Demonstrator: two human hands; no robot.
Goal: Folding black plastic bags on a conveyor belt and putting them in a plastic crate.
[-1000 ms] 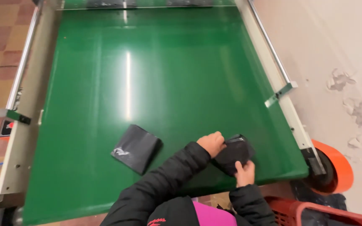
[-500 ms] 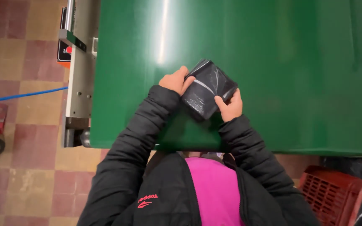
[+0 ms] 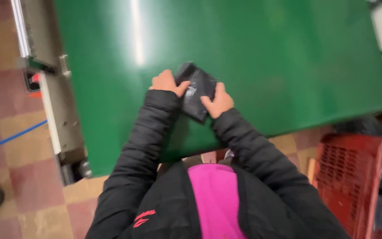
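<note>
both hands pinch dark flat packet [image 3: 196, 90] on green belt [image 3: 266, 57], near edge. left hand [image 3: 168, 82] fingers curl on its left corner, right hand [image 3: 219, 101] clamps near-right side, likely steadying it flat. versus half second ago: view shifted, packet sits similar, red crate [image 3: 350, 177] shows more at right.
</note>
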